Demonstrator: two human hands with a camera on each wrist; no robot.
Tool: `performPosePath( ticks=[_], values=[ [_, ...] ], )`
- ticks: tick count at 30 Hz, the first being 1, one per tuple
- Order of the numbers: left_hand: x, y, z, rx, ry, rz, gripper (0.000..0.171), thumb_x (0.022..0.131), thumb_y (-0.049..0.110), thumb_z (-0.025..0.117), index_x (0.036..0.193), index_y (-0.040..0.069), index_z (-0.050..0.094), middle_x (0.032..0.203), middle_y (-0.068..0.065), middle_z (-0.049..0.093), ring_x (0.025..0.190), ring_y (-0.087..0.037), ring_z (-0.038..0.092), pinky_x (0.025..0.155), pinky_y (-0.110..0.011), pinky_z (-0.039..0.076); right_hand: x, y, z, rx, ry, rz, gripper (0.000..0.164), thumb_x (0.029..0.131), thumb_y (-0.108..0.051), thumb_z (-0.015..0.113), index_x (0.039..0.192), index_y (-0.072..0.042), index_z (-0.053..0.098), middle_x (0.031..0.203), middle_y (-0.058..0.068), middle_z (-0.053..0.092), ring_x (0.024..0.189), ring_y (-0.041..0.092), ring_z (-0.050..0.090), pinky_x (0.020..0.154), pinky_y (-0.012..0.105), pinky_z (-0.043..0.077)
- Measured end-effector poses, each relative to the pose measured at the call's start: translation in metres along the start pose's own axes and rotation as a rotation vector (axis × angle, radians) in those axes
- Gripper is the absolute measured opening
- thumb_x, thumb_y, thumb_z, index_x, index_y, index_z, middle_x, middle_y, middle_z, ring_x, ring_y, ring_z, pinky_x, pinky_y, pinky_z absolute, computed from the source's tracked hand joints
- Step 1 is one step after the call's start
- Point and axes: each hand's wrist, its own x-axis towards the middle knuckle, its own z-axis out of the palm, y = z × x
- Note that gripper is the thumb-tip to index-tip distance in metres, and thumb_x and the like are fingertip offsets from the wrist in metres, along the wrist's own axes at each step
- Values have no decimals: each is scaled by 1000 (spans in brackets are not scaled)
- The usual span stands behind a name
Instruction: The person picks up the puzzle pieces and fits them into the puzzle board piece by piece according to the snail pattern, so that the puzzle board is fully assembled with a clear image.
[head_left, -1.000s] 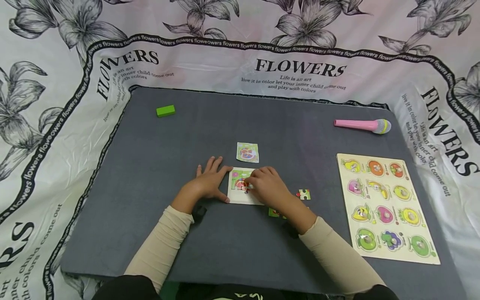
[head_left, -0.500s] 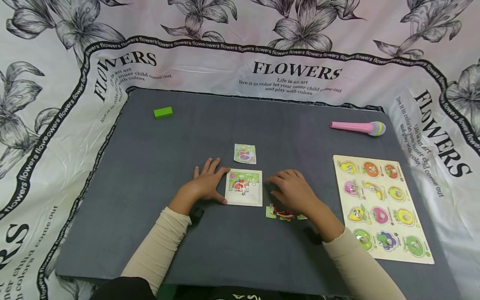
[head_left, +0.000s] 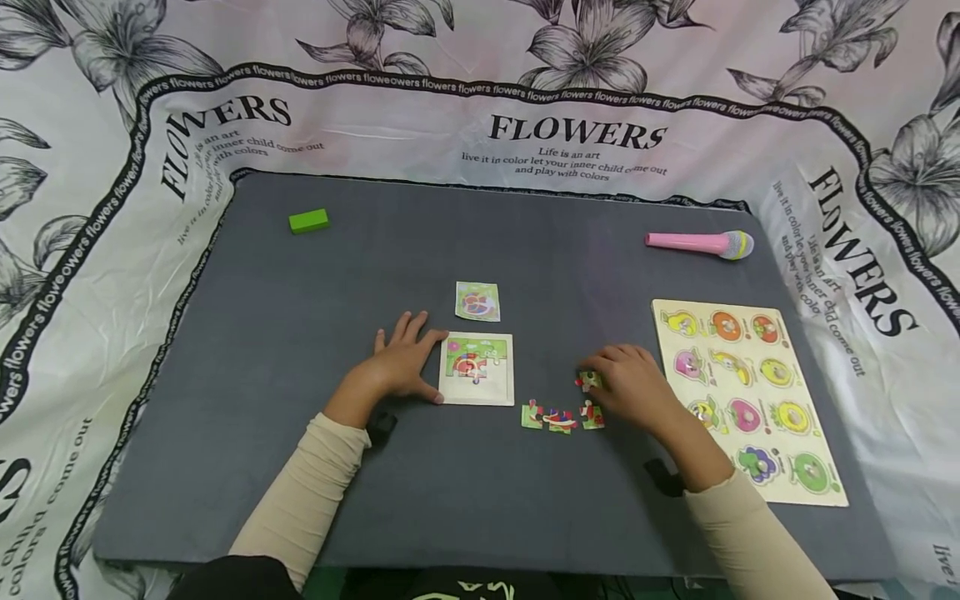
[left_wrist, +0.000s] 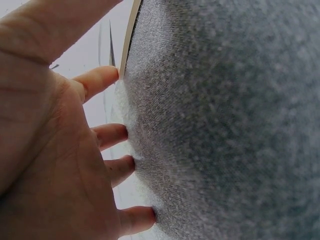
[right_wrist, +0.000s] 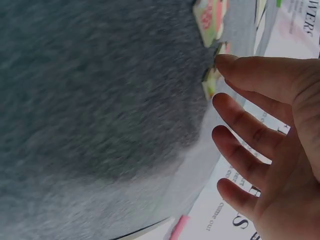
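Note:
My left hand [head_left: 390, 367] rests spread at the left edge of a square puzzle board [head_left: 495, 395]; in the left wrist view its fingers [left_wrist: 105, 77] reach along the pale board edge. Several pieces fill the board's upper and left parts with a red fruit picture. To the right, my right hand [head_left: 633, 387] pinches a small jigsaw piece [head_left: 588, 380] between thumb and forefinger, low over the table. The right wrist view shows the thumb against the same jigsaw piece [right_wrist: 210, 84]. More loose jigsaw pieces [head_left: 559, 421] lie just below and left of that hand.
A picture card [head_left: 477, 302] lies above the board. Right of the hand is a wooden fruit peg board [head_left: 723, 392]. A pink toy microphone [head_left: 693, 242] lies at the back right, a green block [head_left: 309, 221] at the back left. The grey table [head_left: 420, 500] has a flower-print cloth around it.
My right hand has left the puzzle board and moved right to the loose piece. My left hand stays at the board's edge. The head view has shifted slightly.

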Motion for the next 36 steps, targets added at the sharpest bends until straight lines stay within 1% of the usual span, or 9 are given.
performPosePath(
  ticks=[6, 12, 15, 19, 25, 28, 32, 36],
  values=[
    [2, -2, 1, 1, -2, 5, 103, 70, 44, 86, 152, 23, 29, 162, -16, -1, 148, -39, -8, 110, -71, 4, -7, 8, 4, 20, 2, -4, 29, 78, -8, 79, 107, -10, 73, 108, 10, 69, 106, 35, 59, 98, 56, 39],
    [0, -2, 0, -4, -4, 1, 103, 69, 44, 87, 152, 24, 30, 163, -16, -1, 149, -38, -8, 110, -70, 5, 0, 3, 3, 13, 19, -30, 30, 77, -8, 80, 106, -10, 74, 106, 10, 69, 104, 35, 60, 97, 56, 39],
    [-1, -2, 0, -5, -4, -4, 103, 69, 44, 87, 152, 24, 30, 163, -15, 0, 149, -38, -8, 110, -70, 5, 10, -6, 1, 11, 31, -65, 29, 77, -9, 81, 105, -10, 74, 104, 10, 69, 103, 34, 60, 96, 55, 40],
    [-1, -2, 0, -1, -1, -7, 103, 69, 44, 87, 152, 24, 30, 163, -15, 0, 149, -37, -7, 111, -70, 5, 28, -27, 2, 12, 49, -130, 29, 77, -13, 82, 106, -12, 74, 102, 7, 69, 101, 31, 61, 95, 53, 41],
    [3, -1, 1, 9, -1, -2, 103, 69, 45, 86, 152, 25, 29, 163, -14, -1, 149, -36, -8, 111, -69, 5, 53, -59, 12, 0, 67, -218, 26, 79, -18, 81, 104, -16, 75, 100, 3, 68, 100, 27, 61, 97, 49, 42],
    [2, -1, 1, 10, -4, -8, 103, 69, 45, 86, 152, 26, 29, 163, -13, -1, 149, -36, -9, 112, -68, 4, 61, -68, 18, -13, 69, -250, 23, 80, -19, 80, 103, -17, 75, 100, 2, 68, 100, 27, 60, 98, 48, 42],
    [1, 0, 0, 6, -8, -10, 103, 69, 45, 86, 153, 26, 28, 163, -13, -2, 149, -36, -9, 112, -68, 4, 67, -75, 24, -11, 64, -253, 21, 82, -20, 79, 102, -17, 75, 99, 2, 67, 102, 28, 58, 99, 48, 40],
    [0, -1, -1, 8, -2, -10, 103, 69, 45, 86, 152, 25, 29, 163, -13, -1, 149, -36, -8, 112, -68, 5, 70, -78, 28, -15, 78, -258, 20, 82, -19, 79, 101, -17, 75, 100, 2, 67, 102, 27, 58, 98, 48, 40]
  ],
)
